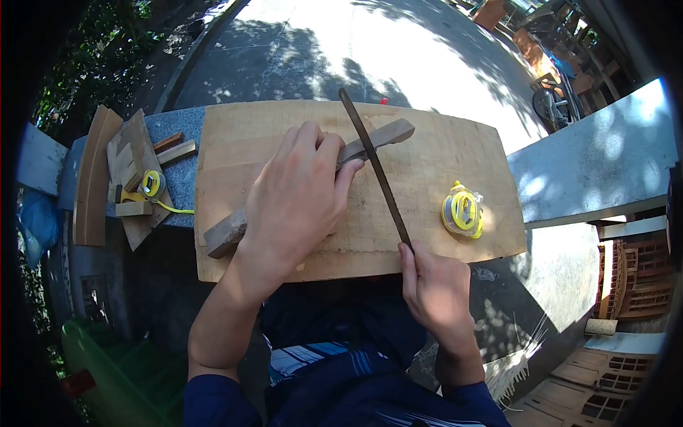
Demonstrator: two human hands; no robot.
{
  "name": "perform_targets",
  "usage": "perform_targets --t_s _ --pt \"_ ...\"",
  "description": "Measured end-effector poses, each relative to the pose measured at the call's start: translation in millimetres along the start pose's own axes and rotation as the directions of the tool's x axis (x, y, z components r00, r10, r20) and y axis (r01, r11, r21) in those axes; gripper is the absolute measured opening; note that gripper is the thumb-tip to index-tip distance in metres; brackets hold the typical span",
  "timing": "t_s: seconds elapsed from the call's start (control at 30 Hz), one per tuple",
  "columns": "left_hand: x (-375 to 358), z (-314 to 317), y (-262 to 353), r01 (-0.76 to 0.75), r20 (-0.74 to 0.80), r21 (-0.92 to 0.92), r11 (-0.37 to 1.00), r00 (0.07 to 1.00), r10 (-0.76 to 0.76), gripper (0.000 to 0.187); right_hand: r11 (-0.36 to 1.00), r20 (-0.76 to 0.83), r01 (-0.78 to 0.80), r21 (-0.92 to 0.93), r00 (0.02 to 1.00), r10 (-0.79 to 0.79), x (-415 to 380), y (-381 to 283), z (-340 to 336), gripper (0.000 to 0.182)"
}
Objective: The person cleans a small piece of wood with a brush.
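Observation:
My left hand is wrapped over a long wooden piece that lies diagonally on a light wooden board. Both ends of the piece stick out past the hand, and its middle is hidden. My right hand, near the board's front edge, is closed on the lower end of a long, thin, dark file. The file slants up and to the left and crosses over the wooden piece just right of my left thumb; its tip is beyond the piece.
A bagged yellow coil lies on the board's right side. On the speckled bench at left are wood offcuts, a yellow tape measure and a curved wooden piece. A green chair stands lower left.

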State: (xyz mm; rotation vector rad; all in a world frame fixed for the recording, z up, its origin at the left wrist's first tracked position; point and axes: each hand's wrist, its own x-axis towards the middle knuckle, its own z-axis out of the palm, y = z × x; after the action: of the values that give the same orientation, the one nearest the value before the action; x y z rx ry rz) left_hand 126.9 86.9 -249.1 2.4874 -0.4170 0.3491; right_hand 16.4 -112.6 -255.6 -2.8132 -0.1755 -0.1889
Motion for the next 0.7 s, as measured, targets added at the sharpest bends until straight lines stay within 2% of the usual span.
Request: perform_targets --t_s 0.17,0.3,0.37,0.47,0.5,0.57,0.67,0.7 --pt "-2.1 -0.7 4.5 0.015 0.020 0.095 0.995 1.000 -0.017 0.027 0.995 0.088 -0.083 0.061 0.993 0.078 -34.2 11.4 -26.3 0.026" --pt "-0.1 -1.4 3.5 0.061 0.017 -0.017 0.998 0.998 -0.060 0.027 0.979 0.122 -0.099 0.178 0.989 0.078 -57.5 31.1 -37.1 0.029" --pt "-0.4 -0.4 1.6 0.046 0.004 -0.029 0.998 0.999 -0.046 0.028 0.922 0.131 -0.211 0.324 0.975 0.178 -66.9 40.1 -43.7 0.031" --pt "1.0 -3.5 2.6 0.077 0.063 0.001 0.997 0.995 -0.077 0.028 0.777 0.142 -0.399 0.486 0.914 0.380 -78.1 61.1 -51.7 0.034" --pt "0.8 -4.2 3.2 0.075 0.064 0.000 0.997 0.995 -0.075 0.028 0.743 0.097 -0.422 0.520 0.893 0.440 -77.9 66.1 -52.9 0.036" --pt "0.3 -4.6 4.3 0.070 0.065 -0.002 0.998 0.995 -0.069 0.028 0.716 0.056 -0.500 0.488 0.836 0.545 -79.5 83.8 -58.1 0.037" --pt "-0.7 -3.5 4.5 0.052 0.046 0.018 0.999 0.998 -0.052 0.027 0.750 -0.062 -0.492 0.442 0.817 0.573 -75.4 112.8 -53.6 0.040" --pt "-1.0 -2.4 3.9 0.040 0.030 0.003 0.999 0.999 -0.040 0.027 0.758 -0.058 -0.517 0.399 0.810 0.583 -72.0 118.3 -53.7 0.041"
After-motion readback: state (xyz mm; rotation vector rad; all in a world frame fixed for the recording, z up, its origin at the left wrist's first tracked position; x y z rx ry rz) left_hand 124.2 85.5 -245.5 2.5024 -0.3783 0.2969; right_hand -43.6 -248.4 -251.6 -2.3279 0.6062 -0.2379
